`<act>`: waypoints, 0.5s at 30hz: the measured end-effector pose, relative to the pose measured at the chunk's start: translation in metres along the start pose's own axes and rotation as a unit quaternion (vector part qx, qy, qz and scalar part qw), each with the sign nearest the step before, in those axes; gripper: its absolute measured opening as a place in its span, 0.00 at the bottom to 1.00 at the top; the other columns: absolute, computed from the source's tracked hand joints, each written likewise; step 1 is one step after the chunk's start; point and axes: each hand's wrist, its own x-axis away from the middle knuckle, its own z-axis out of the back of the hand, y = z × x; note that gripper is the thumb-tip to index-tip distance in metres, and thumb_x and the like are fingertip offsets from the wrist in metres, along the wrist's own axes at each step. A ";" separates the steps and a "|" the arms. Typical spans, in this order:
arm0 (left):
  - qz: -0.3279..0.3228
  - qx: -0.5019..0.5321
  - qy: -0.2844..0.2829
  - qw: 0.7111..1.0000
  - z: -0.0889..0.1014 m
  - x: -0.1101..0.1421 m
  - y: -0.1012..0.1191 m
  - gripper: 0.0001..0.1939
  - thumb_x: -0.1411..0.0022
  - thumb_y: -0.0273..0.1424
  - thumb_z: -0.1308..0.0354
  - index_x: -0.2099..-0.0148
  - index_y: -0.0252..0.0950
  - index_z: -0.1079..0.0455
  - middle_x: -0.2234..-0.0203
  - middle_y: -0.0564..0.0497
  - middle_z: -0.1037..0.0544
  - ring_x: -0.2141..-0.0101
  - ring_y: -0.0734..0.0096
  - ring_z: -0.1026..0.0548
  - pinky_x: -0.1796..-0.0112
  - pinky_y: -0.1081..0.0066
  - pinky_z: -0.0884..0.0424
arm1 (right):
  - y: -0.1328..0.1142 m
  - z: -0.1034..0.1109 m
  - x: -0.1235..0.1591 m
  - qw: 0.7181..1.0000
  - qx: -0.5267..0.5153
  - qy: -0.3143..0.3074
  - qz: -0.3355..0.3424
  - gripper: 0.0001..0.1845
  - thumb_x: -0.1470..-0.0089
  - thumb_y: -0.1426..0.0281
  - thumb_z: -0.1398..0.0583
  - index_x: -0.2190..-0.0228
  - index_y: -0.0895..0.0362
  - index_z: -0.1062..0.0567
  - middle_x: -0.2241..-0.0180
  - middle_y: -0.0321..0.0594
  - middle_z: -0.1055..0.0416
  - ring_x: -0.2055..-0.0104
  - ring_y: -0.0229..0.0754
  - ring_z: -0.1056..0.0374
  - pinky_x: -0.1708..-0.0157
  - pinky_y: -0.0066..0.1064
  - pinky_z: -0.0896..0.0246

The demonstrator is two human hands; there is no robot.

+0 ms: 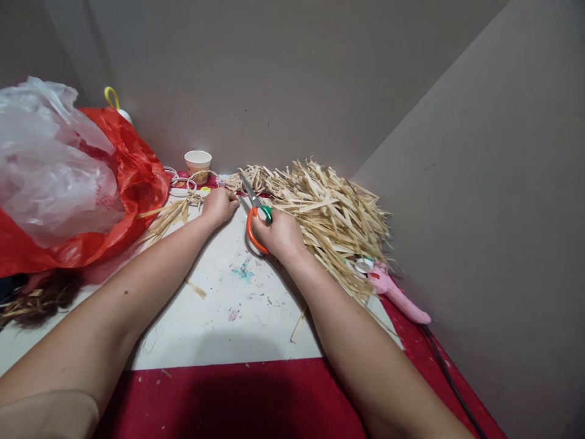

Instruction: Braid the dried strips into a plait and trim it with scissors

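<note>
My right hand [283, 235] grips a pair of scissors [251, 227] by its orange and green handles. The blades point away from me and stand slightly apart. Just to their left, my left hand [220, 206] is closed, its fingertips pressed together near the blades. What those fingers hold, if anything, is too small to make out. Beyond the hands and to the right lies a big heap of dry straw strips [338, 207]. A smaller bunch of straw [168, 221] lies beside my left wrist.
A red plastic bag [141, 177] with a clear bag [50, 164] inside fills the left. A paper cup [198, 163] and white cord [183, 185] sit at the back. On the right lies a pink corded tool [402, 300]. White board [219, 335] covers the red table [228, 396]; grey walls enclose it.
</note>
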 end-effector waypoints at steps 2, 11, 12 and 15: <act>0.002 -0.006 -0.003 1.000 0.000 -0.001 0.000 0.12 0.46 0.34 0.44 0.66 0.36 0.20 0.69 0.46 0.19 0.69 0.66 0.26 0.68 0.71 0.36 | -0.001 0.001 0.000 0.999 -0.008 0.031 -0.004 0.30 0.44 0.49 0.52 0.60 0.60 0.24 0.64 0.52 0.23 0.60 0.51 0.27 0.64 0.33 0.39; -0.010 0.005 0.009 1.000 -0.004 -0.003 -0.003 0.12 0.46 0.34 0.44 0.65 0.35 0.20 0.69 0.45 0.19 0.68 0.66 0.25 0.67 0.70 0.35 | -0.004 0.003 0.000 1.000 -0.018 0.025 0.000 0.31 0.43 0.49 0.54 0.59 0.60 0.25 0.63 0.53 0.24 0.59 0.53 0.27 0.62 0.34 0.38; -0.012 0.004 0.009 1.000 -0.004 -0.004 -0.003 0.12 0.47 0.34 0.44 0.66 0.35 0.20 0.69 0.45 0.19 0.68 0.65 0.25 0.67 0.70 0.35 | -0.004 0.004 0.000 1.000 -0.016 0.020 -0.002 0.31 0.43 0.49 0.54 0.60 0.60 0.25 0.63 0.53 0.24 0.59 0.53 0.27 0.62 0.34 0.38; -0.003 -0.003 0.001 1.000 -0.003 -0.004 -0.003 0.13 0.46 0.34 0.44 0.64 0.35 0.20 0.69 0.45 0.18 0.68 0.66 0.25 0.67 0.70 0.35 | -0.004 0.002 -0.001 0.999 -0.001 -0.049 0.000 0.28 0.45 0.50 0.50 0.63 0.61 0.23 0.63 0.55 0.24 0.59 0.54 0.27 0.62 0.34 0.38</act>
